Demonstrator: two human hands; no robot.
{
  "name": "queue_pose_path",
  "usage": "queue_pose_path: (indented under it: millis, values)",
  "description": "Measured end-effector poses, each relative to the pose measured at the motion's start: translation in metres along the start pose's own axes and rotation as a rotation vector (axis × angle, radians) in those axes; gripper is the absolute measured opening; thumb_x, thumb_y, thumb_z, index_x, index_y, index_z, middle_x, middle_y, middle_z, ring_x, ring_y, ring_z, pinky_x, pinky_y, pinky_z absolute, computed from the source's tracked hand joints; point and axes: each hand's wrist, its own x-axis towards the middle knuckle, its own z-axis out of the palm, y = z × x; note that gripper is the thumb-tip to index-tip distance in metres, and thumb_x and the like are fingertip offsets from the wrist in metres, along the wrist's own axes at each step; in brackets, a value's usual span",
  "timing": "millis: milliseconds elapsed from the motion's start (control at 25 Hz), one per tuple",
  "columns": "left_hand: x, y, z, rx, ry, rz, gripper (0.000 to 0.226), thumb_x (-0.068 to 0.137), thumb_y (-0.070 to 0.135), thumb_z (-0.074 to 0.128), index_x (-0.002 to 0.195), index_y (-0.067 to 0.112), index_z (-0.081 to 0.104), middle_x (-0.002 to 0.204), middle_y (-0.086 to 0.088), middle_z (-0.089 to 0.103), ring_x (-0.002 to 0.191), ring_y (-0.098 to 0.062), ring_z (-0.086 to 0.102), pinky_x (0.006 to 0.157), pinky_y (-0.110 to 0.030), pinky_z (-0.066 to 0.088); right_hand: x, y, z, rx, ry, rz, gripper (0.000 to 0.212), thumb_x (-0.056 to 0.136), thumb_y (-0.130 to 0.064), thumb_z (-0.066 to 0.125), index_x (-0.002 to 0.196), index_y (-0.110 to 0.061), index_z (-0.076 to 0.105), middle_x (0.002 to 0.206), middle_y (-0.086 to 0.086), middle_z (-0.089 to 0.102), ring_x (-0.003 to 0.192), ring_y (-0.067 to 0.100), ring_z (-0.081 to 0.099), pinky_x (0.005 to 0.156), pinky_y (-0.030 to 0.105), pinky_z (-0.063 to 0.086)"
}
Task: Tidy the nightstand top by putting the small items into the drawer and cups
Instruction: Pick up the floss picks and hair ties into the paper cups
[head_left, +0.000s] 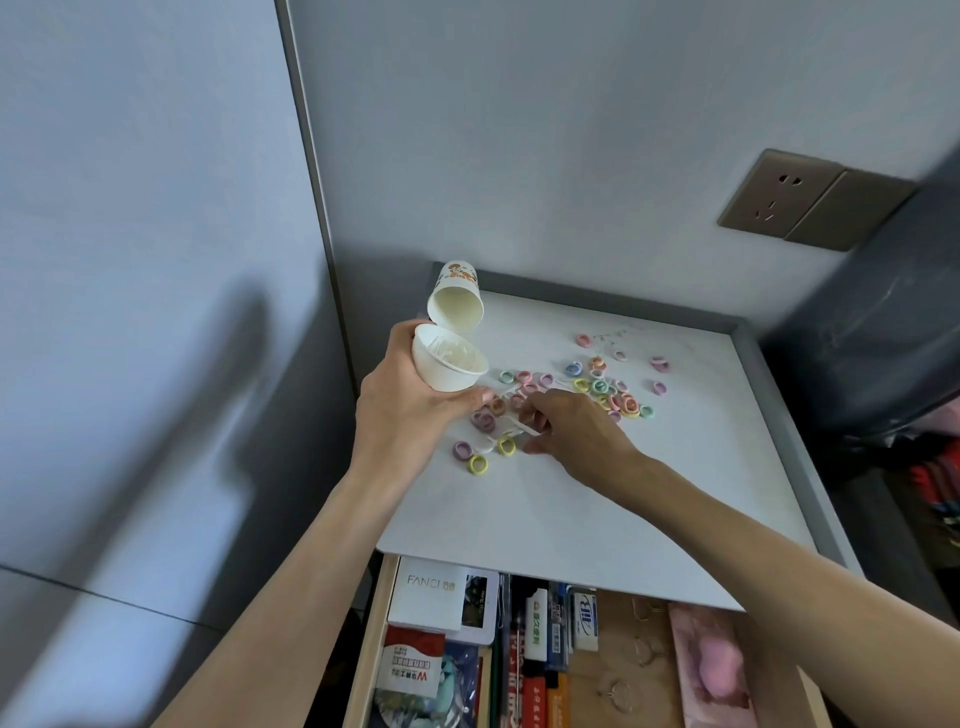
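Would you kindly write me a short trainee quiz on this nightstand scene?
1. True or false: the right hand pinches a white pick among the hair ties.
2. The plain cup is: A lying flat; B held by the left hand; C upside down.
3. Fill in: the drawer is ____.
Key: 1 true; 2 B; 3 open.

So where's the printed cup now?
Head view: printed cup at the back-left corner of the nightstand top, mouth toward camera, just behind the white cup in the left hand.
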Motion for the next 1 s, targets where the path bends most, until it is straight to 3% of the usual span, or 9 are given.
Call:
queue_pose_path:
  millis: [240, 560, 680, 800, 920, 1000]
  values:
    - [0.001, -0.001, 0.003, 0.012, -0.019, 0.004, 0.067, 0.064, 0.030, 0.091, 0.118, 0.030, 0.052, 0.099, 0.014, 0.067, 0.096, -0.009, 0.063, 0.082, -0.029, 0.051, 0.012, -0.001, -0.008, -0.082, -0.063, -0.005, 0.026, 0.079, -0.030, 0.079, 0.097, -0.015, 0.067, 0.090, -0.003, 0.051, 0.087, 0.020, 0.057, 0.070, 0.030, 0.041]
    - [0.001, 0.000, 0.003, 0.022, -0.040, -0.010, 0.069, 0.065, 0.031, 0.091, 0.121, 0.029, 0.050, 0.100, 0.015, 0.064, 0.094, -0.004, 0.061, 0.071, -0.015, 0.044, 0.023, -0.004, -0.014, -0.099, -0.087, 0.060, 0.021, 0.076, -0.030, 0.082, 0.083, -0.019, 0.065, 0.081, -0.001, 0.063, 0.079, 0.020, 0.061, 0.060, 0.026, 0.038]
    - [0.001, 0.000, 0.003, 0.030, -0.040, -0.012, 0.069, 0.065, 0.031, 0.090, 0.121, 0.029, 0.050, 0.099, 0.015, 0.064, 0.094, -0.004, 0.061, 0.071, -0.016, 0.045, 0.024, -0.002, -0.020, -0.026, -0.069, 0.080, 0.023, 0.075, -0.026, 0.082, 0.075, -0.021, 0.059, 0.072, -0.005, 0.058, 0.071, 0.016, 0.056, 0.051, 0.022, 0.033]
    - [0.002, 0.000, 0.004, 0.044, -0.044, -0.014, 0.069, 0.065, 0.032, 0.091, 0.121, 0.028, 0.050, 0.099, 0.015, 0.064, 0.094, -0.006, 0.061, 0.072, -0.018, 0.046, 0.025, 0.001, -0.028, 0.092, -0.035, 0.112, 0.019, 0.075, -0.023, 0.082, 0.075, -0.019, 0.063, 0.071, -0.006, 0.060, 0.068, 0.013, 0.055, 0.052, 0.020, 0.035]
    - [0.002, 0.000, 0.005, 0.039, -0.045, -0.026, 0.070, 0.063, 0.032, 0.091, 0.120, 0.028, 0.051, 0.099, 0.014, 0.065, 0.093, -0.005, 0.062, 0.069, -0.014, 0.044, 0.025, 0.004, -0.037, 0.133, 0.007, 0.111, 0.014, 0.079, -0.023, 0.078, 0.085, -0.012, 0.073, 0.076, 0.002, 0.068, 0.067, 0.016, 0.059, 0.054, 0.021, 0.041]
    - [0.001, 0.001, 0.005, 0.038, -0.049, -0.041, 0.070, 0.063, 0.032, 0.092, 0.120, 0.029, 0.051, 0.098, 0.014, 0.065, 0.093, -0.003, 0.062, 0.066, -0.012, 0.043, 0.025, 0.006, -0.044, 0.209, 0.043, 0.131, 0.012, 0.081, -0.025, 0.077, 0.081, -0.013, 0.075, 0.074, 0.009, 0.070, 0.058, 0.015, 0.054, 0.055, 0.027, 0.040]
